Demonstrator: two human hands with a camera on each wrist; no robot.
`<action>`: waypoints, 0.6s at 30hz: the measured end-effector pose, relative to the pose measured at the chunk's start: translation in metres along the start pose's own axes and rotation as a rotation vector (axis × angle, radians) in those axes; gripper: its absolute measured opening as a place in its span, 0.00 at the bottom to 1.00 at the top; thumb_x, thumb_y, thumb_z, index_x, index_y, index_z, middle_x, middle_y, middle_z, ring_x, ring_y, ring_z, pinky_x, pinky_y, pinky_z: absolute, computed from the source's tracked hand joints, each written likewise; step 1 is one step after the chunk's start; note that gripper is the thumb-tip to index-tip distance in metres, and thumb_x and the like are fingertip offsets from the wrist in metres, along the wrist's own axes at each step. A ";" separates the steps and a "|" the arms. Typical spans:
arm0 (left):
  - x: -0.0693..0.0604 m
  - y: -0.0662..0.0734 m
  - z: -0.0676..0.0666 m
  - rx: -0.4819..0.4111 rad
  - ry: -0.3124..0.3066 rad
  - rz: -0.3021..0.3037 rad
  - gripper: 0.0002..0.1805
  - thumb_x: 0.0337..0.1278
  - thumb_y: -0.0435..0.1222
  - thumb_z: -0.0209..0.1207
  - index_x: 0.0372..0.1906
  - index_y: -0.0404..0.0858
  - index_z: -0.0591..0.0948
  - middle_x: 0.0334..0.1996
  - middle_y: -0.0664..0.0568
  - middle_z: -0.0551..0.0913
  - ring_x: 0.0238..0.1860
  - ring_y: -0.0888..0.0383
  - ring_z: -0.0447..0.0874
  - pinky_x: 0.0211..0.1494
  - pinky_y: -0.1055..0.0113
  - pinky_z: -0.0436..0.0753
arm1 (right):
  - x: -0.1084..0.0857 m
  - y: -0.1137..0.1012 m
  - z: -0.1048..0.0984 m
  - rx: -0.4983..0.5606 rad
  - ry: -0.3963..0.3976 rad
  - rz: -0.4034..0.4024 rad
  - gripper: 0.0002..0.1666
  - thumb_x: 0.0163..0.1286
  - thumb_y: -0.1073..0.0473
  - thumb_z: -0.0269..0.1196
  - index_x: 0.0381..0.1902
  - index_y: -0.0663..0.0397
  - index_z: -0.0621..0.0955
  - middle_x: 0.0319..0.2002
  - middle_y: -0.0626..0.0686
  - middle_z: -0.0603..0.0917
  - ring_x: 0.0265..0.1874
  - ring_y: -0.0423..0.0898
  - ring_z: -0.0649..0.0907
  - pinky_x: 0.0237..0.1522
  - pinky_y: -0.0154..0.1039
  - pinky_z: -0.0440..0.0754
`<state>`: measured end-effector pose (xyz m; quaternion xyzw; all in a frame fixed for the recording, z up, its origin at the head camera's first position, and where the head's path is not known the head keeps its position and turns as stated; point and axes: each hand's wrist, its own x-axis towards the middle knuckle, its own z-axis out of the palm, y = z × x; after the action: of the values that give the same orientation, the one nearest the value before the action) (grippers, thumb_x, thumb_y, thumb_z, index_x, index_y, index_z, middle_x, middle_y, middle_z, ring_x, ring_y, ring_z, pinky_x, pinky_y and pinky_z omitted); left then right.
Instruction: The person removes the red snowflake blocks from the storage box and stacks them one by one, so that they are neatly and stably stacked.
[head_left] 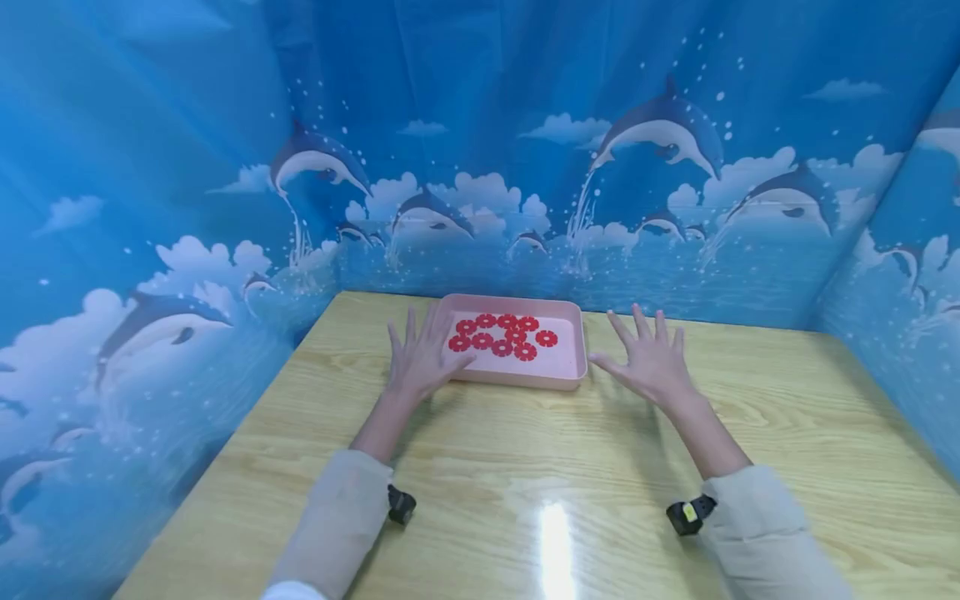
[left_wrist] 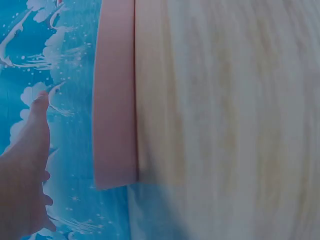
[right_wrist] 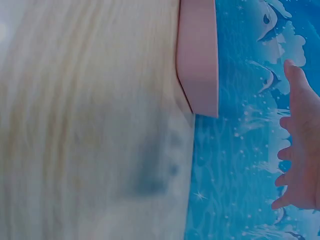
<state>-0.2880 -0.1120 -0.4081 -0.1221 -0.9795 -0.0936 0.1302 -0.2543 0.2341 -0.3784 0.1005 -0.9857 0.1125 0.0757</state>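
The step in hand looks like a pause with nothing taken up: the left hand is spread wide at nine o'clock from the tray, the right hand likewise at three o'clock, both released and holding nothing. Seen from the head, the left thumb and fingers overlap the tray's end; whether they touch it I cannot tell. Lifting a piece would, I judge, call for a hand to come in over the rim and pinch thumb against finger, since the pieces look thin and lie low. The tray sits near the table's twelve o'clock edge, pink, shallow and round-cornered, with a paler floor. On it lie red discs with notched rims, roughly ten, most of them bunched in a loose ring; a lone disc rests apart at the bunch's three o'clock.
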 end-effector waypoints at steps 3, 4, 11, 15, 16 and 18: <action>0.000 -0.004 0.006 -0.039 0.001 -0.007 0.47 0.51 0.68 0.44 0.72 0.51 0.49 0.72 0.52 0.36 0.67 0.40 0.27 0.59 0.38 0.24 | 0.003 -0.005 0.010 0.024 -0.002 -0.007 0.51 0.59 0.26 0.47 0.71 0.50 0.54 0.69 0.66 0.44 0.64 0.71 0.38 0.54 0.72 0.34; 0.000 -0.005 0.009 -0.043 -0.007 -0.011 0.47 0.51 0.68 0.44 0.72 0.51 0.48 0.72 0.52 0.36 0.67 0.39 0.28 0.59 0.38 0.24 | 0.004 -0.006 0.014 0.026 -0.004 -0.008 0.51 0.59 0.26 0.47 0.71 0.50 0.54 0.69 0.66 0.45 0.64 0.71 0.39 0.54 0.73 0.35; 0.001 -0.013 0.026 -0.070 -0.044 -0.056 0.47 0.52 0.69 0.40 0.72 0.50 0.48 0.71 0.48 0.40 0.68 0.39 0.31 0.61 0.38 0.28 | 0.010 -0.015 0.040 0.067 -0.011 0.002 0.49 0.61 0.28 0.48 0.71 0.49 0.55 0.69 0.65 0.48 0.63 0.72 0.43 0.55 0.73 0.38; 0.002 -0.018 0.034 -0.109 -0.043 -0.089 0.47 0.52 0.70 0.39 0.72 0.49 0.48 0.71 0.45 0.43 0.68 0.38 0.36 0.62 0.36 0.36 | 0.012 -0.020 0.052 0.089 -0.029 0.024 0.48 0.62 0.30 0.49 0.71 0.51 0.55 0.69 0.65 0.49 0.63 0.72 0.45 0.55 0.72 0.40; 0.001 -0.019 0.035 -0.128 -0.044 -0.100 0.47 0.52 0.70 0.39 0.72 0.49 0.49 0.71 0.44 0.45 0.68 0.37 0.38 0.62 0.36 0.38 | 0.013 -0.021 0.054 0.096 -0.032 0.026 0.48 0.62 0.30 0.49 0.71 0.52 0.55 0.68 0.66 0.49 0.63 0.73 0.45 0.55 0.72 0.40; 0.001 -0.021 0.038 -0.172 -0.055 -0.129 0.47 0.52 0.70 0.38 0.72 0.49 0.48 0.70 0.42 0.47 0.67 0.37 0.40 0.62 0.36 0.40 | 0.014 -0.022 0.058 0.106 -0.036 0.033 0.49 0.62 0.29 0.48 0.71 0.52 0.55 0.68 0.66 0.50 0.63 0.73 0.46 0.55 0.72 0.41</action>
<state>-0.3031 -0.1233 -0.4475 -0.0721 -0.9768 -0.1823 0.0862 -0.2703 0.1972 -0.4279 0.0900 -0.9810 0.1640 0.0506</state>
